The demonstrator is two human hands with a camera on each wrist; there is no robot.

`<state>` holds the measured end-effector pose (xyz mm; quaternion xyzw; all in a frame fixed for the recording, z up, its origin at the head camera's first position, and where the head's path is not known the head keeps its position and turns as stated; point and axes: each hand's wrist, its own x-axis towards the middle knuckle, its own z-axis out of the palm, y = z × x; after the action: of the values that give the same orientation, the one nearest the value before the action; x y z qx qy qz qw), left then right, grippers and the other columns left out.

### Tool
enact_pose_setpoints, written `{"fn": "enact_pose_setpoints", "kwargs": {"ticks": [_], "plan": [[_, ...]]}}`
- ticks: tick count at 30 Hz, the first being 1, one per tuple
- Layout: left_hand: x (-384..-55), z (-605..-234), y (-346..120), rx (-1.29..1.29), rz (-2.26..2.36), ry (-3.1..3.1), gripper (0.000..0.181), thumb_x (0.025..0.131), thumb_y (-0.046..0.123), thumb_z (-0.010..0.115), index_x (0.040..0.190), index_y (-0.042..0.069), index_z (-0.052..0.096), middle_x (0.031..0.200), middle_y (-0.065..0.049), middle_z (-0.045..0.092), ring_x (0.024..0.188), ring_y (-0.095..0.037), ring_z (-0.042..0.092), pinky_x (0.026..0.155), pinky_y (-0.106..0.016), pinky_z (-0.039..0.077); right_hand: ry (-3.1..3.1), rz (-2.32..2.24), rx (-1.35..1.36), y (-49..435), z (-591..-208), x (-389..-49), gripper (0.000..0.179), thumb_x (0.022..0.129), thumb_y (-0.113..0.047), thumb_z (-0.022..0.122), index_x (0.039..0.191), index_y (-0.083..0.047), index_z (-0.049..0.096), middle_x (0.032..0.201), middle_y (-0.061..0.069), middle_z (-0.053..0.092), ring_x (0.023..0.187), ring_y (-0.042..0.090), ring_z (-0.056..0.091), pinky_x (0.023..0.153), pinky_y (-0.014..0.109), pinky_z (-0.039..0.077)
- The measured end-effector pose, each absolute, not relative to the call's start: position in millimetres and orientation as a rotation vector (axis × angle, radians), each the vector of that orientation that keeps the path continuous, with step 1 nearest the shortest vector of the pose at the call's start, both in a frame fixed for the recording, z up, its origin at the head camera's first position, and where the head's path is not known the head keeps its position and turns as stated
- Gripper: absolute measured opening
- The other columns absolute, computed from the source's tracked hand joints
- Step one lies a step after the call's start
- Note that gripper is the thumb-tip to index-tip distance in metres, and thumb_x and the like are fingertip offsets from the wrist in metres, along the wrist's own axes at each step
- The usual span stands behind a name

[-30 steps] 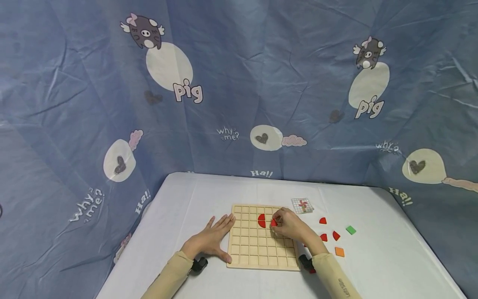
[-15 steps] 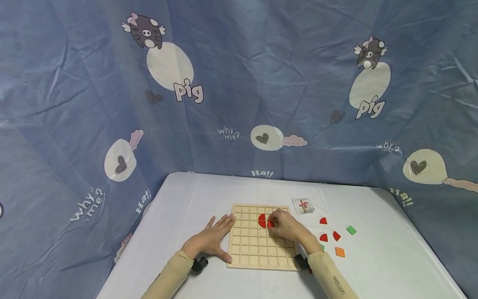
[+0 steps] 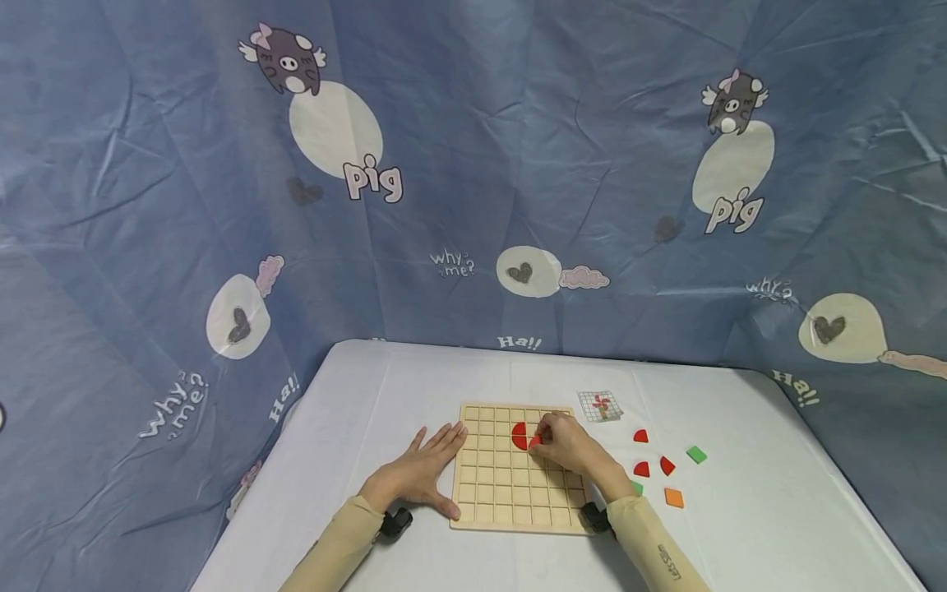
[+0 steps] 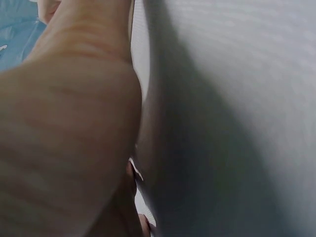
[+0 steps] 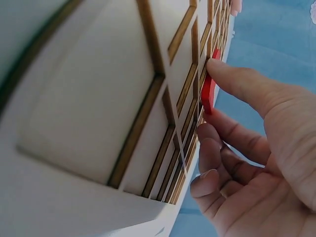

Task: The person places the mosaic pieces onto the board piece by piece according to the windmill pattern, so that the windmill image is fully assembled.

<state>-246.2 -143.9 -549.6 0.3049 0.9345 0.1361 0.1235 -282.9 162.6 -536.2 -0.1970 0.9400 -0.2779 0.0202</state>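
Observation:
A wooden grid board [image 3: 491, 495] lies on the white table. Two red quarter-circle tiles [image 3: 519, 437] sit in its upper middle cells, forming a half disc. My right hand [image 3: 568, 446] pinches another red quarter-circle tile [image 5: 209, 91] between thumb and index finger, close over the board just right of that half disc. In the right wrist view the tile stands tilted, its edge at the grid ribs, with the other fingers curled below. My left hand [image 3: 416, 475] rests along the board's left edge, fingers straight and thumb spread to the lower corner.
A pattern card [image 3: 600, 406] with a red pinwheel lies beyond the board's upper right corner. Right of the board are several loose red quarter-circle tiles [image 3: 641, 469], an orange square tile [image 3: 673, 497] and a green tile [image 3: 696, 455]. Another green tile [image 3: 637, 488] shows beside my right forearm.
My right hand has moved a little left with the red tile, up beside the two seated ones. A green tile by the right forearm has come into view. My left hand stays put.

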Motion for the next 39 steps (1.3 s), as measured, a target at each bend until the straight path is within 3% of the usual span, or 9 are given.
{"fn": "enact_pose_setpoints", "kwargs": {"ticks": [25, 33, 39], "plan": [[-245, -550, -143, 0.892, 0.410, 2.737, 0.135, 0.057, 0.072, 0.074, 0.155, 0.006, 0.011, 0.163, -0.012, 0.007, 0.151, -0.031, 0.007, 0.120, -0.060, 0.003, 2.994, -0.801, -0.695, 163, -533, -276, 0.011, 0.080, -0.014, 0.079, 0.084, -0.006, 0.072, 0.080, -0.002, 0.061, 0.072, 0.008, 0.057, 0.062, 0.022, 0.051], [-247, -551, -143, 0.918, 0.409, 2.725, 0.134, 0.058, 0.072, 0.074, 0.155, 0.006, 0.009, 0.163, -0.012, 0.006, 0.151, -0.032, 0.006, 0.119, -0.062, 0.004, 3.019, -0.818, -0.661, 165, -534, -275, 0.013, 0.079, -0.014, 0.079, 0.088, -0.006, 0.074, 0.083, 0.000, 0.064, 0.076, 0.011, 0.059, 0.067, 0.026, 0.053], [-247, -552, -142, 0.917, 0.375, 2.735, 0.135, 0.057, 0.074, 0.073, 0.155, 0.006, 0.010, 0.163, -0.012, 0.006, 0.151, -0.032, 0.007, 0.119, -0.061, 0.004, 3.001, -0.923, -0.597, 174, -531, -269, 0.020, 0.083, -0.017, 0.076, 0.098, -0.004, 0.072, 0.088, 0.000, 0.064, 0.077, 0.009, 0.059, 0.065, 0.024, 0.053]]}}
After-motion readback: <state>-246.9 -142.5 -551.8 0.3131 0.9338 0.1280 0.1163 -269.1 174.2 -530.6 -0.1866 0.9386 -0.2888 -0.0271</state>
